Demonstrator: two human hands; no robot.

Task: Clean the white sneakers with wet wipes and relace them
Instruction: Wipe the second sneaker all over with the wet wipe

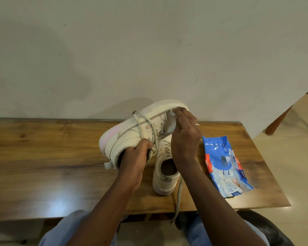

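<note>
Closest to me, my knees (64, 233) in pale blue cloth sit under the near edge of the bench (43, 157), a glossy brown wood slab with visible grain. A flat grey lace (179, 197) trails off that edge between them. The second sneaker (164, 174) stands upright on the bench, heel toward me, its off-white leather creased and its opening dark. Just right of it, apart from it, lies the pack of wipes (224, 166), crinkled blue and white plastic, close to the bench's right edge. The wood to the left is open room.

My left hand (134, 157) has its grip closed round the collar of the raised sneaker (130, 134), which is tilted on its side above the bench, its heel tinted pink. My right hand (184, 137) holds a white wet wipe (172, 121) in a pinching grip, pressed against the rim near the toe.

Beyond, the bench's far edge meets a plain matte wall (149, 50). To the far right, pale tiled floor (300, 157) shows.
</note>
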